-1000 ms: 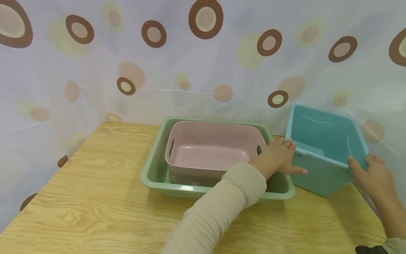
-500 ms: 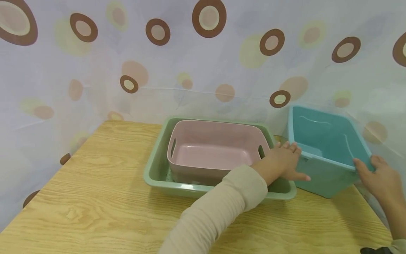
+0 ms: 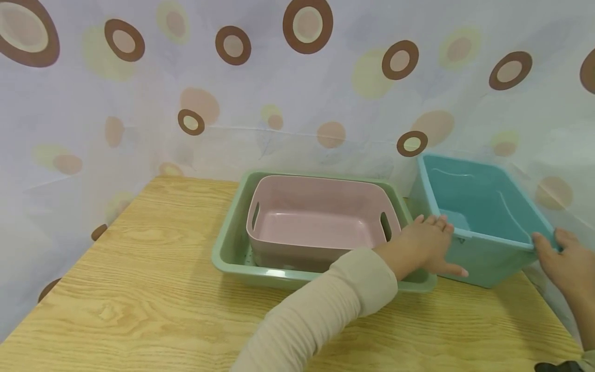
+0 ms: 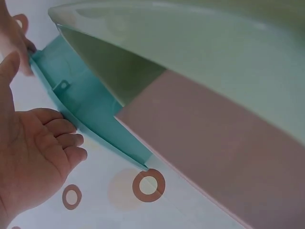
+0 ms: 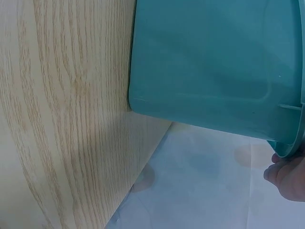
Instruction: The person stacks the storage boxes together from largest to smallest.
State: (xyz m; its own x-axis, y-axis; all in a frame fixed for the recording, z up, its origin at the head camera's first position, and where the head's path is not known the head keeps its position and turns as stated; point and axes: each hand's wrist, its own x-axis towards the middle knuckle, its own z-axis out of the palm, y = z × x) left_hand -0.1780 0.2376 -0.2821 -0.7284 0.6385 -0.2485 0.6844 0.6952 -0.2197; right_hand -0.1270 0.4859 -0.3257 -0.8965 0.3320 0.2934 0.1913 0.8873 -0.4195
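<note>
A teal plastic bin point(image 3: 492, 263) stands upright on the right side of the table, near the back, its mouth facing up. My right hand point(image 3: 568, 261) grips its front right rim corner, with thumb and fingers about the edge. My left hand point(image 3: 425, 245) touches the bin's near left rim, fingers extended and thumb apart. In the left wrist view, the palm of the left hand point(image 4: 38, 157) shows beside the rim. Left of the bin sits a green basin point(image 3: 228, 248), with a pink tub point(image 3: 316, 227) inside it. My left forearm covers the basin's front right part.
The wood-grain table point(image 3: 130, 279) extends left and in front of the basin. A white curtain point(image 3: 288, 103) with brown circles hangs along the back and sides. The table's right edge runs close beside the bin.
The teal bin has turned slightly, its front right corner shifting right and its back left corner shifting left. Both hands have moved right with it. The basin and tub stay put.
</note>
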